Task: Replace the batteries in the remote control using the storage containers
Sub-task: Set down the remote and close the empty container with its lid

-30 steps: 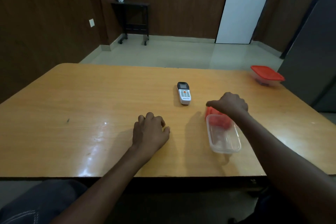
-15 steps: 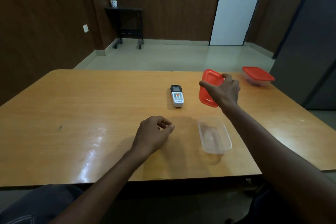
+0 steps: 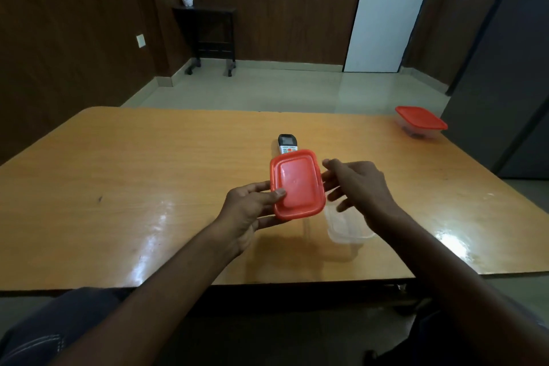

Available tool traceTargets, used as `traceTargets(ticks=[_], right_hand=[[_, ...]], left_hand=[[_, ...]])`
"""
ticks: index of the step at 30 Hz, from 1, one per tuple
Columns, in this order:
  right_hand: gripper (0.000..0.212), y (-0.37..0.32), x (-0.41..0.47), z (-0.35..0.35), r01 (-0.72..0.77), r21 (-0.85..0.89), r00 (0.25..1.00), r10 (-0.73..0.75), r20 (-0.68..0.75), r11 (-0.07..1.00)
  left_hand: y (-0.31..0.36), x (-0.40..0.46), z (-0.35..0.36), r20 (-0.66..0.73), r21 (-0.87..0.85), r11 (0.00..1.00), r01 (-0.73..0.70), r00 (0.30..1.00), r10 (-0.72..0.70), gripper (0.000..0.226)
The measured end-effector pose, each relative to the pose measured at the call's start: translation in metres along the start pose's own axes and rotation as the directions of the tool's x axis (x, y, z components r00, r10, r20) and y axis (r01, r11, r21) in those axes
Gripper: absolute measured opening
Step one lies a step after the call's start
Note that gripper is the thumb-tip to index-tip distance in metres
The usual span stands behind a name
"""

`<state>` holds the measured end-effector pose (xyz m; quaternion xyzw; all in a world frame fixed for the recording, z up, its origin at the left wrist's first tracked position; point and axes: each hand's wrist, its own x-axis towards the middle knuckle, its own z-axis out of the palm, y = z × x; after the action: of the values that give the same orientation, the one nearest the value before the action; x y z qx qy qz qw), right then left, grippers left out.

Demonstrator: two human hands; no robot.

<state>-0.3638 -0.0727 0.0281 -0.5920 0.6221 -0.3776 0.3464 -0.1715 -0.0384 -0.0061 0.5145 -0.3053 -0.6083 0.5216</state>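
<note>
My left hand (image 3: 248, 206) grips a red rectangular lid (image 3: 297, 184) by its near left edge, thumb on top, and holds it above the wooden table (image 3: 118, 187). My right hand (image 3: 361, 184) hovers just right of the lid with fingers spread and holds nothing. Below that hand stands a clear lidless container (image 3: 346, 227), partly hidden by my wrist. The white remote control (image 3: 287, 142) with a dark screen lies beyond the lid, its near end covered by it. A second clear container with a red lid (image 3: 420, 120) sits at the table's far right corner.
A dark cabinet (image 3: 505, 83) stands close to the table's right edge. Across the tiled floor are a black side table (image 3: 208, 36) and a white door (image 3: 386, 9). My knees show below the table's near edge.
The lid came off the near container in my right hand, was carried up and left, and passed to my left hand, which rose from the table. My right hand let go.
</note>
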Motion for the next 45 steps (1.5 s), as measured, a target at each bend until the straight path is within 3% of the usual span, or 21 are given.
traceTargets(ticks=[1,3,4,6,8,11,13,17,25,28,32,41,45], right_hand=[[0.032,0.010,0.005,-0.004,0.027,-0.204,0.997,-0.042,-0.068,0.979],[0.028,0.026,0.012,-0.011,0.020,-0.602,0.991,-0.094,-0.092,0.798],[0.025,0.032,0.015,-0.013,-0.003,-0.698,0.997,-0.056,-0.062,0.716],[0.018,0.036,0.016,-0.015,-0.052,-0.725,0.998,0.064,-0.011,0.687],[0.028,0.039,0.017,-0.013,-0.065,-0.640,0.996,0.088,0.004,0.765],[0.035,0.032,0.016,-0.001,-0.078,-0.359,0.997,0.079,-0.011,0.930],[0.035,0.025,0.011,0.008,-0.045,-0.194,0.999,0.043,-0.018,0.980],[0.029,0.017,0.002,0.020,0.016,-0.046,1.000,-0.017,-0.021,0.999],[0.022,0.013,-0.004,0.031,-0.137,0.317,0.984,0.092,0.153,0.938],[0.012,0.015,-0.003,0.030,-0.098,0.360,0.985,0.040,0.165,0.928],[0.025,0.019,0.000,0.028,-0.054,0.335,0.985,-0.006,0.174,0.941],[0.027,0.022,-0.004,0.034,-0.046,0.371,0.963,-0.058,0.264,0.927],[0.031,0.020,-0.005,0.038,-0.030,0.361,0.975,-0.053,0.217,0.932]], left_hand=[[-0.001,0.001,-0.002,-0.012,0.014,1.000,0.004,1.000,-0.004,0.027],[-0.003,0.001,-0.004,-0.038,0.038,0.999,0.023,0.999,-0.021,0.024],[-0.004,0.001,-0.005,-0.049,0.041,0.998,0.036,0.998,-0.034,0.023],[-0.007,0.001,-0.005,-0.054,0.045,0.997,0.063,0.997,-0.060,0.023],[-0.008,0.002,-0.005,-0.055,0.047,0.996,0.080,0.995,-0.077,0.022],[-0.009,0.003,-0.005,-0.058,0.045,0.997,0.070,0.996,-0.067,0.021],[-0.010,0.004,-0.007,-0.066,0.055,0.998,0.043,0.997,-0.040,0.018],[-0.013,0.007,-0.014,-0.126,0.147,0.989,-0.017,0.991,0.036,0.021],[-0.011,0.008,-0.027,-0.199,0.142,0.989,-0.051,0.977,0.079,0.024],[-0.012,0.009,-0.030,-0.196,0.150,0.987,-0.057,0.977,0.087,0.026],[-0.010,0.009,-0.032,-0.175,0.121,0.989,-0.088,0.978,0.109,0.029],[-0.013,0.013,-0.036,-0.256,0.098,0.978,-0.184,0.945,0.203,0.026],[-0.012,0.010,-0.030,-0.231,0.077,0.976,-0.202,0.949,0.214,0.027]])
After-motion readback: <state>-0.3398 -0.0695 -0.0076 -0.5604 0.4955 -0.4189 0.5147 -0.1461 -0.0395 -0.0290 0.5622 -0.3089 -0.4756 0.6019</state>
